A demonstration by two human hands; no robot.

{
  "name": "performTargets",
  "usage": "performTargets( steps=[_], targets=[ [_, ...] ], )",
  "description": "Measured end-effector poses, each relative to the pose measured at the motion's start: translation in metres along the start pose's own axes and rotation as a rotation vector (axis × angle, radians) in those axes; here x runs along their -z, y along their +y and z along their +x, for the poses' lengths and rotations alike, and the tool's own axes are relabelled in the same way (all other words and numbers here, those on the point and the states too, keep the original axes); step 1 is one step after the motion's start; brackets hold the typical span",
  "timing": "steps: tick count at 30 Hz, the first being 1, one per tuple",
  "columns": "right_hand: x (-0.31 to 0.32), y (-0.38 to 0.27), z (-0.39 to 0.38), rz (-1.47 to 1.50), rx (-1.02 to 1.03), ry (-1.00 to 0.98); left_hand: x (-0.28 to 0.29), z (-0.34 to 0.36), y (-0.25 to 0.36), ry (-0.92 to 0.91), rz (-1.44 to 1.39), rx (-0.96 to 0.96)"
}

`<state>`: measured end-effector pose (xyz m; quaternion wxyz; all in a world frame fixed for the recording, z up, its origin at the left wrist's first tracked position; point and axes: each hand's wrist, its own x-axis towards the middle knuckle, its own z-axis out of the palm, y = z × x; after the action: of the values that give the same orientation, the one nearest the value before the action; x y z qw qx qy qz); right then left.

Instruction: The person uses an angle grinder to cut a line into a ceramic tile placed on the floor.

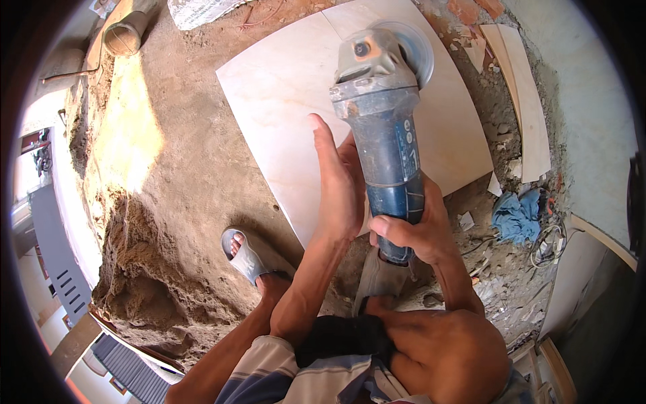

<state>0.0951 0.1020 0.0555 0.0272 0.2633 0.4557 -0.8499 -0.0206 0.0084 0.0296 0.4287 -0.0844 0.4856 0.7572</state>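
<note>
A blue and grey angle grinder (387,141), its round disc (414,54) at the far end, is held over a pale marbled tile (282,87). My right hand (420,232) wraps round the rear of its body, thumb across the top. Beside the grinder's left flank is my left hand (340,182), with its thumb stretched up and away from the tool. The other left fingers pass behind the grinder and are mostly hidden, so whether they touch it cannot be seen. A thin line crosses the far part of the tile.
Cut tile strips (531,101) lie at the right among rubble. A blue crumpled cloth (517,217) and thin cables (550,246) are near them. My sandalled left foot (252,252) stands beside the tile. Dug earth (145,289) is at left, a bucket-like container (126,34) farther off.
</note>
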Motion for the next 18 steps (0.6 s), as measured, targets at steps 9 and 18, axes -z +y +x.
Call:
performTargets(
  steps=[9, 18],
  targets=[
    [0.006, 0.000, 0.140, -0.534, 0.232, 0.163, 0.054, 0.090, 0.059, 0.152, 0.593, -0.378],
    [0.017, -0.001, 0.241, -0.596, 0.246, 0.134, 0.082, 0.184, 0.072, 0.221, 0.589, -0.499]
  ],
)
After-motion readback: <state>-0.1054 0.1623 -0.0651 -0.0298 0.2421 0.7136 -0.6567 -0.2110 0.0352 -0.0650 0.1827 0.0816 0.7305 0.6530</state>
